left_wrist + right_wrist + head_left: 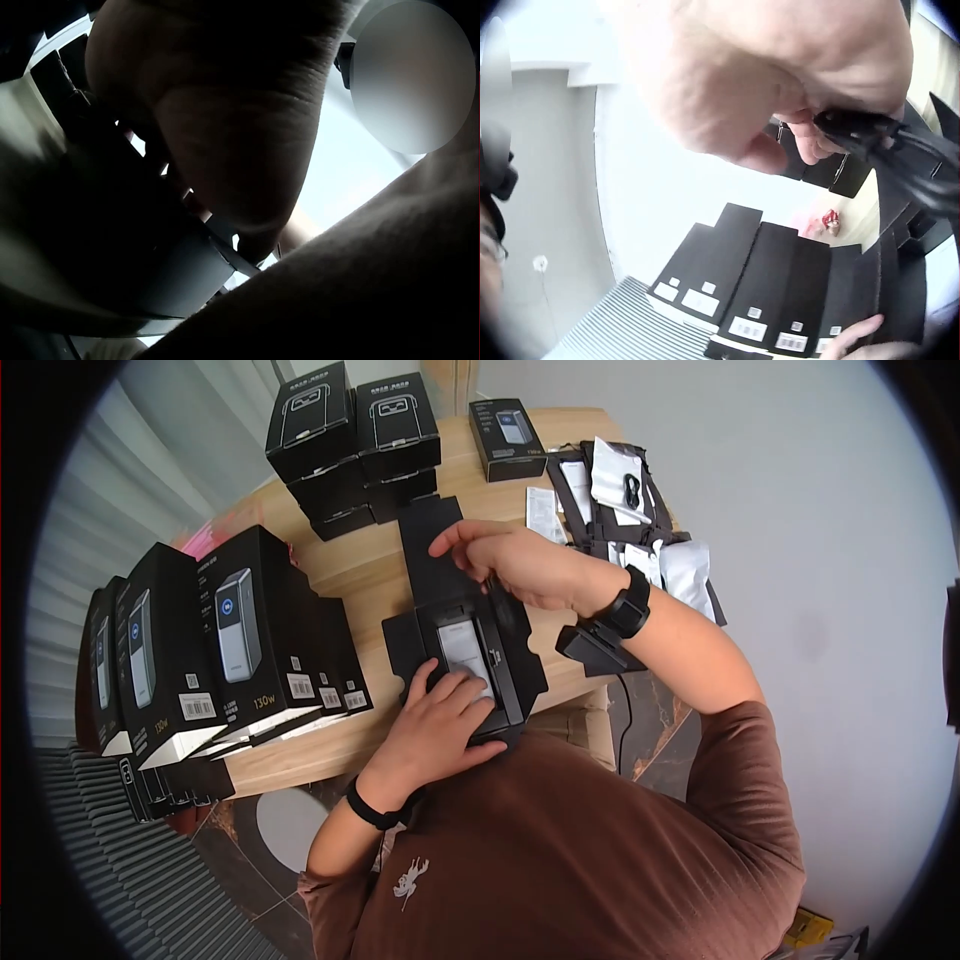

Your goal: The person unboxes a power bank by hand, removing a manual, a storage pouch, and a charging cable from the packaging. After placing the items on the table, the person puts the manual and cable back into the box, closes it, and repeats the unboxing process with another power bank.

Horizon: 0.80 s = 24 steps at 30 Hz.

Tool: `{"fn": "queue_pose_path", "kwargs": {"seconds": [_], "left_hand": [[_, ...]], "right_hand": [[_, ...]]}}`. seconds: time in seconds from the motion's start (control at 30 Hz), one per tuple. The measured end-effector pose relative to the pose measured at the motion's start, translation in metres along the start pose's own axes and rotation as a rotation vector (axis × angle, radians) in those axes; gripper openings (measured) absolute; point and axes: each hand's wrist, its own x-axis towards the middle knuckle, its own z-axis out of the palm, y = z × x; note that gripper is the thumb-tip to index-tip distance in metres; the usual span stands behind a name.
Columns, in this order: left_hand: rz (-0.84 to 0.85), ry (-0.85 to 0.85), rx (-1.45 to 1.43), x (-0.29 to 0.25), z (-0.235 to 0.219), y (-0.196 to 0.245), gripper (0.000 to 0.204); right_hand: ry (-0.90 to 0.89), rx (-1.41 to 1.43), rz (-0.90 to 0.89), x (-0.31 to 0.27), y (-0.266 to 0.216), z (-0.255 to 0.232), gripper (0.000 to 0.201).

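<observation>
A black box (404,644) lies open on the table, its long lid flap (430,550) folded back. Inside it a white packet (460,645) shows. My left hand (425,732) lies over the near end of the box, fingers spread and touching the packet, thumb along the edge. In the dark left wrist view the left palm (232,150) hides most of the box. Above the flap and the box's right side is my right hand (530,565), fingers bent. It grips a bundled black cable (915,161), seen best in the right wrist view.
Black boxes marked 130W (235,625) stand in a row at left. More black boxes (355,440) are stacked at the back, and one box (508,440) lies alone. On the right a dark bag (655,525) carries white packets (615,475) and a small cable (631,492).
</observation>
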Motion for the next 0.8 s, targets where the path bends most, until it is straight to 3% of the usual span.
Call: {"fn": "queue_pose_path", "kwargs": {"seconds": [0.13,0.23,0.53,0.63,0.73,0.8], "left_hand": [[-0.035,-0.054,0.059,0.003,0.005,-0.002,0.054],[-0.026,-0.068,0.042,0.002,0.007,-0.005,0.054],[0.081,0.16,-0.177,-0.011,0.003,-0.013,0.026],[0.053,0.239,-0.199,-0.013,0.004,-0.017,0.025],[0.082,0.229,-0.188,-0.015,0.001,-0.017,0.027],[0.097,0.178,-0.208,-0.016,-0.004,-0.015,0.03]], "right_hand": [[-0.06,-0.17,-0.111,-0.004,-0.002,-0.001,0.042],[-0.069,-0.233,-0.076,-0.005,0.004,0.004,0.041],[-0.091,-0.598,-0.058,0.003,0.054,0.017,0.026],[-0.087,-0.811,-0.183,0.005,0.063,0.021,0.024],[0.096,-0.929,-0.536,-0.002,0.072,0.02,0.023],[0.097,-0.908,-0.614,-0.01,0.062,0.013,0.023]]}}
